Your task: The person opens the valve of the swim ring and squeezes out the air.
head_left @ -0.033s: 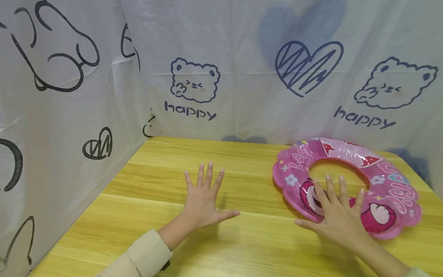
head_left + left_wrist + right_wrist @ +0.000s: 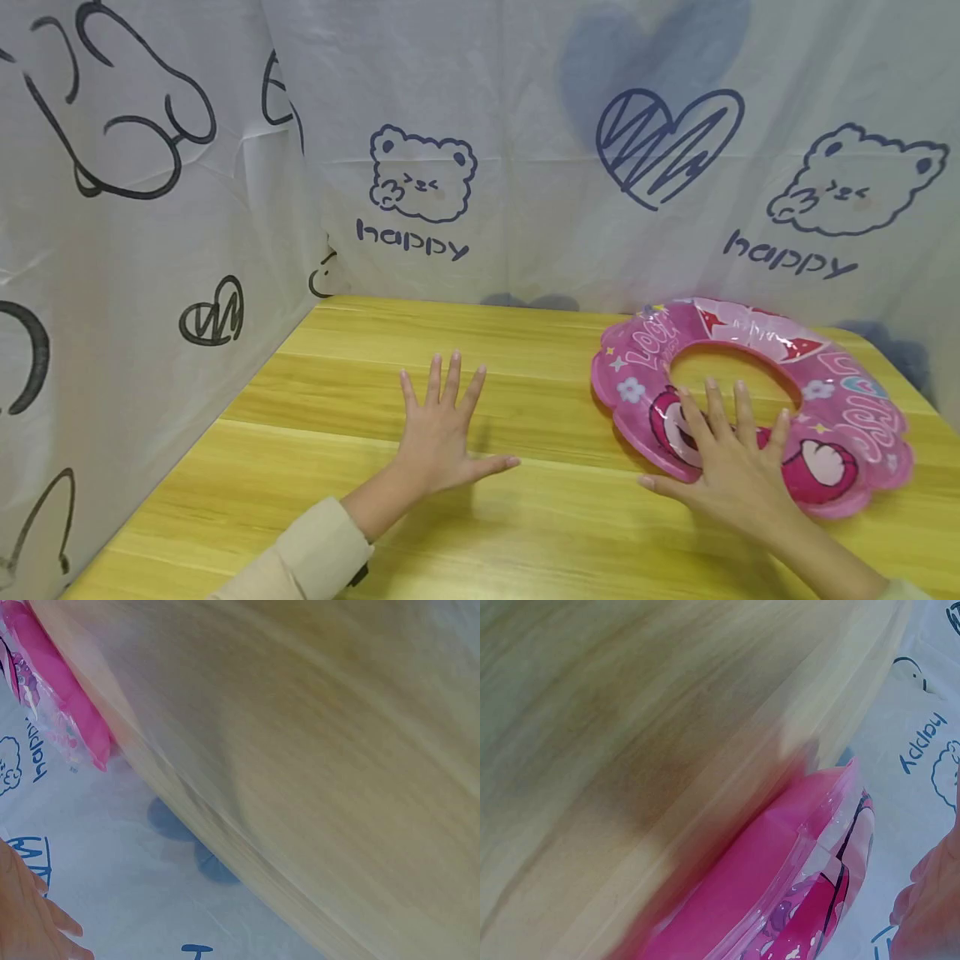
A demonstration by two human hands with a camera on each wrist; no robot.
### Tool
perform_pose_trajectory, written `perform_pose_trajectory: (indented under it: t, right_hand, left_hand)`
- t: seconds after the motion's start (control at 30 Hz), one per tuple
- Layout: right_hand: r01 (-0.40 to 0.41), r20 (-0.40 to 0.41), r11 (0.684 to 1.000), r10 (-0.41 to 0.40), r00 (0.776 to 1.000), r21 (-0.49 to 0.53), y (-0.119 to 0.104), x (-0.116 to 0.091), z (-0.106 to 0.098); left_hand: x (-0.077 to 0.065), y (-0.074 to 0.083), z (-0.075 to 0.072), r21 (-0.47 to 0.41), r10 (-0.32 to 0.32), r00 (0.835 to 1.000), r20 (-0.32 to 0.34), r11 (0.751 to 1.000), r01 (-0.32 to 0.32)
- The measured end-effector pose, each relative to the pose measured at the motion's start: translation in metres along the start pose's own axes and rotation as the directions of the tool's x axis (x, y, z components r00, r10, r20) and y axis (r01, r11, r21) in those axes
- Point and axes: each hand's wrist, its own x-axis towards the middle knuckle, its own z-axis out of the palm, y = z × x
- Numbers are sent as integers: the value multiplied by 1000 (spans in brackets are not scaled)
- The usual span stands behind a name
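Left grip (image 2: 438, 442): fingers spread above tabletop (image 2: 322, 467). Right grip (image 2: 738, 473): fingers spread, over pink inflatable ring's (image 2: 757, 327) near side.

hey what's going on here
A person is holding both bare hands out over a wooden table, fingers spread, gripping nothing. The left hand is over the bare wood. The right hand is at the near side of a pink inflatable ring, seemingly above it rather than touching. The ring lies on the right part of the table, in front of a white printed cloth.
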Motion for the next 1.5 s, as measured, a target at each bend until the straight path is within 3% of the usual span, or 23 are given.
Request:
perform_pose_trajectory:
  t: [0.47,0.97,1.5]
  right_hand:
    - [17,-34,1000,-17,999,0,9,-3,0]
    - [6,-31,999,-5,999,42,28,2,-2]
    - [-16,-9,1000,16,1000,21,57,1,3]
  left_hand:
    - [0,-2,-1,-15,-6,1000,18,1000,6]
    - [0,-4,1,-65,2,995,102,998,5]
    - [15,5,3,-90,42,988,151,996,-28]
